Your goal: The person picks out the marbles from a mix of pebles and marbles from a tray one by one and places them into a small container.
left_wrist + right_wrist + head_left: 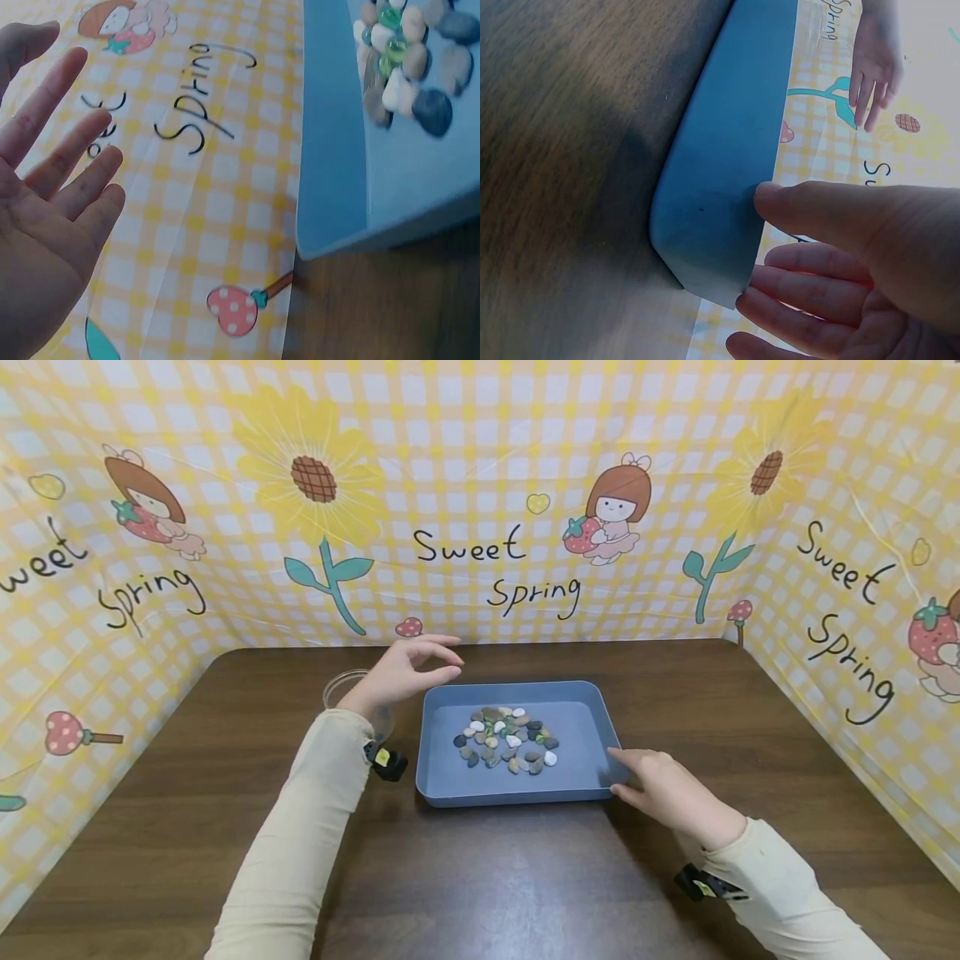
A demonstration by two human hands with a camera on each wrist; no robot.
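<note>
While the blue tray (517, 789) sits mid-counter (480, 877) with its long axis running left to right, the right hand (663, 789) meets its near right corner, thumb on the rim and fingers (802, 315) straight and spread against the outer wall. The left hand (401, 672) hovers above the tray's far left corner, fingers (56, 142) relaxed and apart, holding nothing. Pebbles (506, 739) lie heaped in the tray's middle, nearer the left hand.

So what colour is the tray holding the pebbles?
The tray is plain blue-grey, clearest in the head view.
</note>
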